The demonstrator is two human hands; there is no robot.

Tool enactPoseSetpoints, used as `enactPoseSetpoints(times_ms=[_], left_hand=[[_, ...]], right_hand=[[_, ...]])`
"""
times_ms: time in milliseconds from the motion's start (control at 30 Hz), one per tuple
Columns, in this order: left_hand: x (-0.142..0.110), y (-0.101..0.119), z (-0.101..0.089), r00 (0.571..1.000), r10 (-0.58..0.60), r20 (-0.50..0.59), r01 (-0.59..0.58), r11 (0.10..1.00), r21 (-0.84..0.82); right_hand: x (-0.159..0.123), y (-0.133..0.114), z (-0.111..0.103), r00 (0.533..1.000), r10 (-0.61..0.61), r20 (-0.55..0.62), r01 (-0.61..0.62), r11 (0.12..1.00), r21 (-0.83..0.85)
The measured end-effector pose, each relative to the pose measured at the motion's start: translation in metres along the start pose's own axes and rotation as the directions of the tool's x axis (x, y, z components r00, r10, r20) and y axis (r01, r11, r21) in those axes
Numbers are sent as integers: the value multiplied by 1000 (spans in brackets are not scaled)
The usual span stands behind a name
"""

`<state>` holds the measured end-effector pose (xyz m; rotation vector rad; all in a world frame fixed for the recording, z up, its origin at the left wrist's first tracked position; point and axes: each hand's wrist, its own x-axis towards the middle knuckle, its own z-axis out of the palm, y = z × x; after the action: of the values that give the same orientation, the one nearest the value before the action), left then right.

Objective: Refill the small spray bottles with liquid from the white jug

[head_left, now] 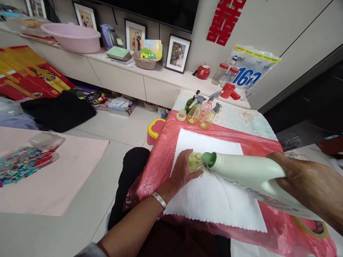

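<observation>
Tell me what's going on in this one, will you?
A person's left hand grips a small yellowish bottle above a white mat on a red plastic cover. The right hand holds a large pale green jug by its handle, tipped with its green spout right by the bottle's mouth. Whether liquid is flowing can't be made out. Several spray bottles stand beyond the mat.

we see a pale-covered counter (249, 123) right of centre, partly under red sheeting (152, 175); a white scalloped cloth (205, 198) lies mid-frame, spray bottles (205, 107) above it, a yellow ring (325, 231) lower right.
</observation>
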<state>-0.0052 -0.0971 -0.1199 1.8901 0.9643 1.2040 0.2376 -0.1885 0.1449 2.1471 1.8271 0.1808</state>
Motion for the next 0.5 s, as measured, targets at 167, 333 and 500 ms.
enactPoseSetpoints(times_ms=[167,333,500], left_hand=[[2,3,-2,1000,-15,15,15,1000,15],[2,4,-2,999,-34,24,34,999,13],[2,4,-2,999,-30,18,30,1000,5]], right_hand=[[0,-2,-3,999,36,-32,-36,999,-1],[0,-1,0,995,-17,-98,16,1000,-8],[1,5,7,982,-89,-169,79,995,-63]])
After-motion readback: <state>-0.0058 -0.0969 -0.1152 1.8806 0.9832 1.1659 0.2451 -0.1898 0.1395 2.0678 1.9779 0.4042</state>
